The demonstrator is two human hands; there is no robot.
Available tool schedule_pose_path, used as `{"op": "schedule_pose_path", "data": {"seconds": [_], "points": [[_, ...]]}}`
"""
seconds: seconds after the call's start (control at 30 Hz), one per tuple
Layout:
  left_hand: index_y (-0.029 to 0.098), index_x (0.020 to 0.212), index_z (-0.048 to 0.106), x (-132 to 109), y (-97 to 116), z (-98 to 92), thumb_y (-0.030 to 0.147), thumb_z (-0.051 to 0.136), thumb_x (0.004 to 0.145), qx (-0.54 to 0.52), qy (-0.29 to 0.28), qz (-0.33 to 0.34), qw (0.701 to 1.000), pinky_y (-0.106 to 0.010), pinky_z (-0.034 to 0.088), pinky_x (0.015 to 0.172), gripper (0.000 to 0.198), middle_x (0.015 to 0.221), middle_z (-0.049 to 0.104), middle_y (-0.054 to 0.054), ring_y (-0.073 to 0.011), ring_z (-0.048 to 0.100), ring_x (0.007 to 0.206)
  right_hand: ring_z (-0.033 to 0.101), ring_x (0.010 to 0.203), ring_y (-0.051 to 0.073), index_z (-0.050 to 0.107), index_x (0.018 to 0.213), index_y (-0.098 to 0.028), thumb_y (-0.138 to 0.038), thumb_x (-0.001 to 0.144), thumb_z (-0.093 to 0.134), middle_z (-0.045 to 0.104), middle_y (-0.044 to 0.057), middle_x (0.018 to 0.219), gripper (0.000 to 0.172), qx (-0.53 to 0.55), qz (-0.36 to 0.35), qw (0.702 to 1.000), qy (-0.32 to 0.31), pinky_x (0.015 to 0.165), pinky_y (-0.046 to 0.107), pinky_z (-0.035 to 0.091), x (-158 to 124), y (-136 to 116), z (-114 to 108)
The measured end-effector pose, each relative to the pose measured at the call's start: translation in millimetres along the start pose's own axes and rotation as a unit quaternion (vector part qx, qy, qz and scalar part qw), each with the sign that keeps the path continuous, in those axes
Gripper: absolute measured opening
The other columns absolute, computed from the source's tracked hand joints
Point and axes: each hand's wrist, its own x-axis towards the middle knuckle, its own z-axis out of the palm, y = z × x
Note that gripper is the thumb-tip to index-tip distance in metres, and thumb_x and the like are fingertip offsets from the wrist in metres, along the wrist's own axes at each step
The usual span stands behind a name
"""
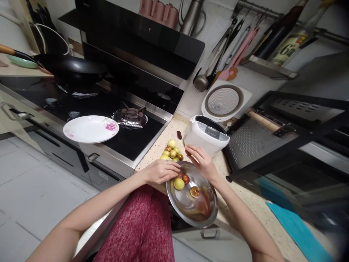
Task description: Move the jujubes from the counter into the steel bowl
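Observation:
A shiny metal bowl (pixel 203 214) overlaps the counter's front edge. Inside it lie a yellow-green jujube (pixel 179 183), a reddish one (pixel 185 179) and a brownish one (pixel 194 191). My left hand (pixel 163 170) has its fingers over the bowl's left rim, thumb side toward the inside. Just beyond the bowl, my right hand (pixel 201 162) has bent fingers around a brown-red jujube that is mostly hidden by the fingertips. Several green and brown jujubes (pixel 172 153) sit in a pile on the counter between the hands and the rice cooker (pixel 203 136).
A flowered white plate (pixel 87 129) rests at the stove's front edge, near a gas burner (pixel 131 114). Behind it stands a black wok (pixel 72 67). The rice cooker's lid (pixel 223 100) is raised. A black oven (pixel 289 145) and teal cloth (pixel 297 229) are at right.

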Motion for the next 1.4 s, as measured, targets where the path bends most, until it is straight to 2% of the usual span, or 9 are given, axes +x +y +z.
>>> {"op": "schedule_pose_path", "data": {"seconds": [0.17,0.33,0.4,0.57,0.8,1.07,1.27,1.4], "points": [[0.016,0.111,0.075,-1,2,-1.9,0.022,0.041,0.105,0.009,-0.021,-0.019,1.0,-0.039,0.057,0.112,0.035,0.118,0.079,-0.01,-0.0226,0.07,0.124,0.072,0.11,0.025,0.069,0.129,-0.022,-0.024,0.099,0.066,0.075,0.013,0.12,0.031,0.144,0.065,0.987,-0.002,0.096,0.042,0.06,-33,5,-13],[0.017,0.113,0.075,-1,4,-5.2,0.03,0.032,0.108,-0.017,-0.039,-0.036,0.998,-0.043,0.057,0.111,0.045,0.119,0.078,-0.012,-0.0246,0.069,0.126,0.072,0.111,0.026,0.074,0.121,-0.022,-0.032,0.091,0.077,0.077,0.012,0.119,0.031,0.267,0.135,0.954,0.009,0.101,0.044,0.059,-51,3,-16],[0.016,0.113,0.076,0,4,-6.3,0.033,0.029,0.109,-0.024,-0.041,-0.041,0.998,-0.044,0.057,0.11,0.05,0.12,0.078,-0.013,-0.0257,0.068,0.127,0.072,0.111,0.026,0.075,0.119,-0.022,-0.032,0.089,0.079,0.077,0.011,0.118,0.032,0.308,0.125,0.943,-0.016,0.102,0.044,0.058,-52,-5,-19],[0.017,0.114,0.077,-1,4,-6.2,0.042,0.025,0.11,-0.037,-0.046,-0.055,0.997,-0.046,0.058,0.109,0.057,0.121,0.078,-0.013,-0.026,0.068,0.127,0.072,0.112,0.023,0.075,0.121,-0.022,-0.027,0.091,0.078,0.077,0.01,0.118,0.031,0.391,0.042,0.912,-0.12,0.102,0.041,0.058,-53,-24,-24],[0.015,0.113,0.077,1,7,-7.5,0.041,0.02,0.111,-0.018,-0.049,-0.056,0.997,-0.047,0.058,0.109,0.062,0.119,0.078,-0.015,-0.0258,0.068,0.128,0.069,0.121,0.021,0.073,0.128,-0.022,-0.016,0.095,0.07,0.076,0.009,0.125,0.034,0.413,-0.009,0.881,-0.229,0.109,0.04,0.053,-58,-28,-21],[0.014,0.115,0.075,0,6,-8.4,0.039,0.018,0.111,-0.017,-0.064,-0.052,0.996,-0.046,0.057,0.109,0.062,0.122,0.076,-0.016,-0.0251,0.066,0.13,0.07,0.118,0.02,0.073,0.129,-0.023,-0.013,0.091,0.075,0.076,0.008,0.127,0.04,0.398,0.017,0.866,-0.302,0.105,0.035,0.054,-55,-28,-22],[0.018,0.112,0.078,2,8,-9.0,0.047,0.017,0.11,-0.024,-0.074,-0.087,0.993,-0.046,0.056,0.111,0.067,0.122,0.077,-0.013,-0.0249,0.067,0.129,0.073,0.113,0.02,0.075,0.127,-0.024,-0.014,0.092,0.073,0.077,0.008,0.123,0.036,0.396,0.028,0.864,-0.31,0.102,0.034,0.055,-51,-31,-25],[0.019,0.121,0.075,3,10,-11.2,0.046,0.023,0.11,-0.044,-0.064,-0.104,0.992,-0.047,0.055,0.112,0.06,0.126,0.076,-0.012,-0.0254,0.067,0.129,0.074,0.11,0.02,0.077,0.122,-0.023,-0.018,0.093,0.073,0.079,0.008,0.119,0.029,0.409,0.035,0.866,-0.286,0.101,0.035,0.056,-51,-31,-26]]}}
